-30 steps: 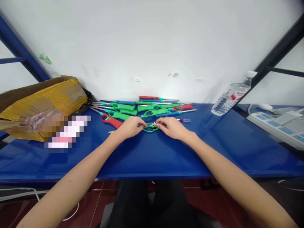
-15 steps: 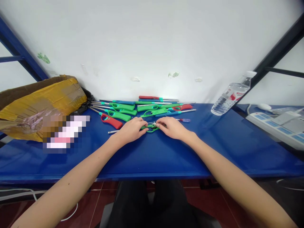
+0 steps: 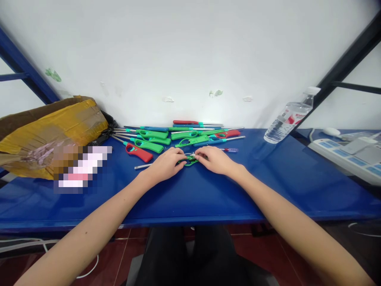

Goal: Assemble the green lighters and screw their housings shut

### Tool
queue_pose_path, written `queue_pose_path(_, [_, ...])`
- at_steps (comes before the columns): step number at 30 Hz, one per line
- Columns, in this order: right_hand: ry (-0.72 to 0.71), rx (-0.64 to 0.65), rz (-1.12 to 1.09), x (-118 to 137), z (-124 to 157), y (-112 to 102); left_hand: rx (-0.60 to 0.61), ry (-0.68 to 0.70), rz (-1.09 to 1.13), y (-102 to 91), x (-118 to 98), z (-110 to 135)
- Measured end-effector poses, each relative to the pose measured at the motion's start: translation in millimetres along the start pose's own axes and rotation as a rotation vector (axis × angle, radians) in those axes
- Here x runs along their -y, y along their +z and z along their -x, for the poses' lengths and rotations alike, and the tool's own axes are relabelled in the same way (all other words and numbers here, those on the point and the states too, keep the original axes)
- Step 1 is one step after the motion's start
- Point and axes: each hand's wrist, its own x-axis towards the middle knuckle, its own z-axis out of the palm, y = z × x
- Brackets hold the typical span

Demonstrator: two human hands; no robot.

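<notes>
A green long-necked lighter point(image 3: 188, 163) lies low over the table between my hands, its casing seemingly open with small inner parts showing. Its metal tube point(image 3: 143, 166) sticks out to the left beneath my left hand. The fingers of my left hand point(image 3: 167, 164) close around the lighter's left part. My right hand point(image 3: 217, 159) pinches at its right part, thumb and forefinger together near a small pale piece; what exactly sits in that pinch is too small to tell. Just beyond my right hand lies a screwdriver with a purple clear handle point(image 3: 231, 150).
Several lighters, including a red one point(image 3: 139, 152) and a green one point(image 3: 149, 145), lie piled along the wall. A taped cardboard box point(image 3: 59, 131) stands at left. At right are a water bottle point(image 3: 287, 119) and a white power strip point(image 3: 348, 155) on the blue table point(image 3: 190, 198).
Both hands stay at the lighter with almost the same grip. Its metal tube has tilted slightly, the tip lower. The whole view has shifted a little.
</notes>
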Motion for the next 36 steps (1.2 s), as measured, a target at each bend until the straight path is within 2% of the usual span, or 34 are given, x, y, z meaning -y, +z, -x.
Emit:
queue_pose_path(5, [-0.008,-0.008,0.014,0,0,1,-0.015,0.026,-0.020,3.1,-4,0])
queue_pose_path(14, [-0.001,-0.001,0.037,-1,1,2,-0.008,0.070,-0.225,2.0,-7,4])
queue_pose_path(18, [0.003,0.000,0.026,-1,1,1,-0.015,0.113,-0.154,-2.6,-6,7])
queue_pose_path(23, [0.009,0.002,0.018,0,1,0,-0.068,0.036,-0.069,-14.9,1,9])
queue_pose_path(36, [0.006,-0.001,0.022,-1,2,0,0.017,-0.025,-0.068,-18.7,3,11])
